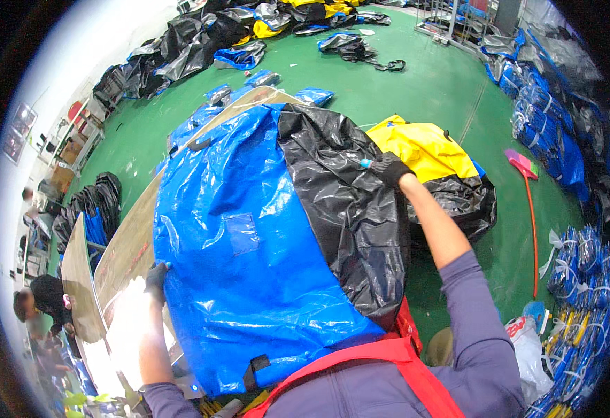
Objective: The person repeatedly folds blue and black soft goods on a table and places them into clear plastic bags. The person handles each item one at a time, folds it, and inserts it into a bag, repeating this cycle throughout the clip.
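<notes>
A large glossy bag of blue and black plastic sheeting (242,209) is spread in front of me, resting partly on a wooden board table (127,226). It has a small stitched patch and short black straps. My left hand (156,280), in a dark glove, grips the bag's left blue edge. On the black side, toward the upper right, my gloved right hand (390,169) closes on the sheeting, a light blue fingertip showing. Just beyond it lies a yellow and black bag (427,150).
Tied stacks of blue sheeting (583,279) line the right side, near an orange-handled broom (532,230). Heaped black bags (186,49) lie at the back on the green floor (430,83). A person (48,299) is at the far left. A white plastic bag (528,355) sits lower right.
</notes>
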Demonstrator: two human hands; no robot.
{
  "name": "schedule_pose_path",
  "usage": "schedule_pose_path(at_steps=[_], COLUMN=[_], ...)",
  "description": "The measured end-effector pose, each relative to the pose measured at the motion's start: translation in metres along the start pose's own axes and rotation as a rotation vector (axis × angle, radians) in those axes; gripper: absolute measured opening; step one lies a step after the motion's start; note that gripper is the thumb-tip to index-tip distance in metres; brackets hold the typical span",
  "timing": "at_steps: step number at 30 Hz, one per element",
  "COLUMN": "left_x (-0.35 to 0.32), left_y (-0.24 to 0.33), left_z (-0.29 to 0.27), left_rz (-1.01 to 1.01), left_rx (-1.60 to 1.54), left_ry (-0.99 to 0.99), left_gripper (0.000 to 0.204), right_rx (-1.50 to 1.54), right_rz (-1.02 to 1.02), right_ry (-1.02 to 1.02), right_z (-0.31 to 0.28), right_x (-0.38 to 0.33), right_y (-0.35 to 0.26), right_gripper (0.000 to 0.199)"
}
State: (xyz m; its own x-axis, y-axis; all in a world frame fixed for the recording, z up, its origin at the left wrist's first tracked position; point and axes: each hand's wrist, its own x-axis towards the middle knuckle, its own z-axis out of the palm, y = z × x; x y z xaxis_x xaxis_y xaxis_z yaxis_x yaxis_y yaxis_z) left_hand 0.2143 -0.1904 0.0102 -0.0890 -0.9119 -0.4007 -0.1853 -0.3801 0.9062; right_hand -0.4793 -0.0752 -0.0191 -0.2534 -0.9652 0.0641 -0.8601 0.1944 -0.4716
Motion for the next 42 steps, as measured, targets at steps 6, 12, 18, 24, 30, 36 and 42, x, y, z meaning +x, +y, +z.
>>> schedule_pose_path(at_steps=[6, 12, 18, 24, 30, 36, 42], left_x=[0.035, 0.026, 0.056, 0.049, -0.001, -0.027, -0.079], left_y=[-0.063, -0.068, -0.086, -0.085, -0.061, -0.044, 0.044], left_z=[0.001, 0.017, 0.04, 0.013, -0.076, -0.013, 0.234], left_rz=[-0.049, 0.324, 0.275, 0.255, 0.25, 0.445, 1.027], left_rx=[0.149, 0.234, -0.091, 0.663, 0.744, 1.46, 0.958], left_ry=[0.183, 0.173, -0.121, 0.416, 0.615, 0.955, -0.114], left_gripper=[0.06, 0.06, 0.042, 0.068, 0.04, 0.075, 0.061], right_rx=[1.394, 1.337, -0.204, -0.117, 0.177, 0.013, 0.364], right_rz=[0.259, 0.038, 0.032, -0.224, 0.081, -0.191, -0.025], right_ry=[-0.33, -0.088, -0.245, -0.277, -0.189, 0.033, -0.537], right_z=[0.055, 0.053, 0.075, 0.016, -0.068, -0.02, -0.034], right_x=[0.01, 0.017, 0.029, 0.029, 0.041, 0.003, -0.054], right_y=[0.024, -0.037, -0.077, -0.095, -0.046, -0.009, -0.095], right_gripper=[0.036, 0.025, 0.05, 0.051, 0.017, 0.021, 0.04])
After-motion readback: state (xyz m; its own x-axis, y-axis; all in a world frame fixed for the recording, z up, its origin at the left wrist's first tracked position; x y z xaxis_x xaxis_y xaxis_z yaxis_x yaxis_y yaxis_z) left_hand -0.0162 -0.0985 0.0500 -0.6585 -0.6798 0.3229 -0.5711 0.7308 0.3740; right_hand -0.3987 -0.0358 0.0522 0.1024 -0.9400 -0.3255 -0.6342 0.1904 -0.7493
